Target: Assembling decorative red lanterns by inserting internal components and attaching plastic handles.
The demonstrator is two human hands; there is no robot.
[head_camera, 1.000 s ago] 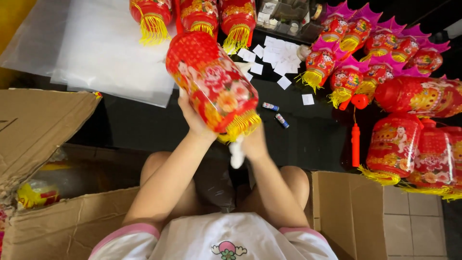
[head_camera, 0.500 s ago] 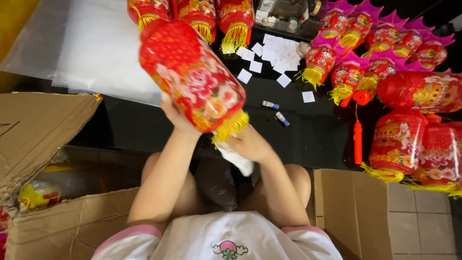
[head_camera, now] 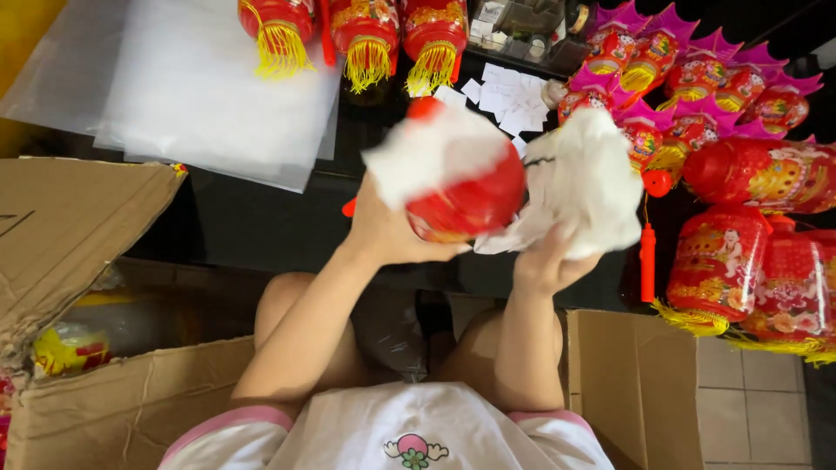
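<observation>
Left hand [head_camera: 392,231] gripping round red plastic lantern [head_camera: 470,196] above black table [head_camera: 252,226], right hand [head_camera: 544,261] closed on crumpled white wrapping sheet [head_camera: 583,183] touching lantern, open brown cardboard box [head_camera: 78,252] at left

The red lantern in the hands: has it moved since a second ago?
Yes. The red lantern, held by the left hand, has swung rightward, toward the lanterns on the right, and white wrapping now covers it.
</observation>
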